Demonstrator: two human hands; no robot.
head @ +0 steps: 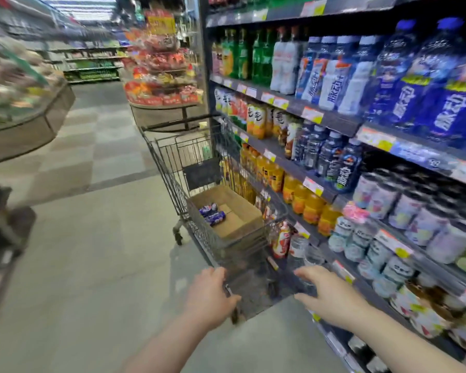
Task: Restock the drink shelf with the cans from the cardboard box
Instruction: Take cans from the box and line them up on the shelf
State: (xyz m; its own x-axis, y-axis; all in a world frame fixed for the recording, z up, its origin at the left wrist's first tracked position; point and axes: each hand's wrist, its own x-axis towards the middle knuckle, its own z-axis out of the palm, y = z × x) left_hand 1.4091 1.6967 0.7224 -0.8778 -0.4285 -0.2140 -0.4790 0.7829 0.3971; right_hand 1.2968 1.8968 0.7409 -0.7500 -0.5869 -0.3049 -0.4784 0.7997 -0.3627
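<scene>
An open cardboard box (243, 211) lies in the basket of a wire shopping cart (199, 234) that stands beside the drink shelf (334, 120). A few blue-purple cans (212, 213) lie on their sides at the box's left end. My left hand (210, 294) curls around the near left corner of the cart's rim. My right hand (327, 294) is at the near right corner with fingers spread and nothing in it; whether it touches the wire I cannot tell. Pale cans (382, 254) stand in rows on the shelf's lower levels to the right.
The shelf's upper levels hold bottles of blue drinks (420, 84), green soda and orange juice (304, 200). A round snack display (162, 84) stands beyond the cart. A curved counter (27, 122) lines the left. Bare floor (97, 251) stretches between the counter and the cart.
</scene>
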